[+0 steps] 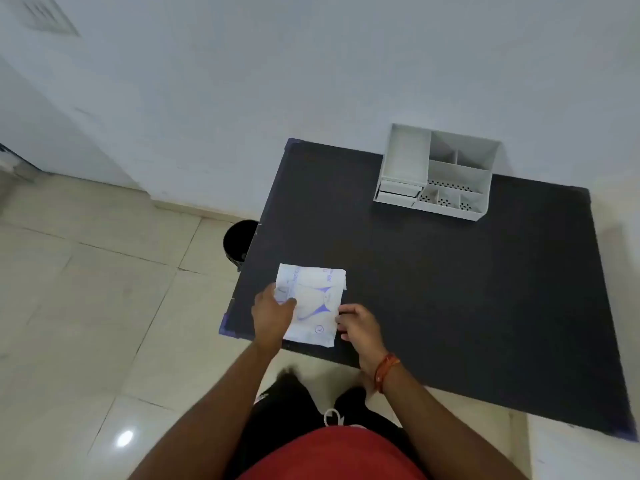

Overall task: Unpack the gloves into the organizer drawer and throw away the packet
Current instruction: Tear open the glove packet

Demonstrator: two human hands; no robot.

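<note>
left hand (273,315) is gripping the flat white blue-printed paper glove packet (313,304) on the dark table (450,289); right hand (356,323) is pinching its right edge.

Red shirt (332,455) at bottom of view. Black trousers (287,410) below it, with a white drawstring (333,417) at the waist. Both forearms bare, no sleeves visible. Orange-red thread band (386,370) around the right wrist.

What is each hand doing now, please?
Left hand: closed on the left edge of the glove packet.
Right hand: fingers curled at the packet's right edge; grip cannot be told.
</note>
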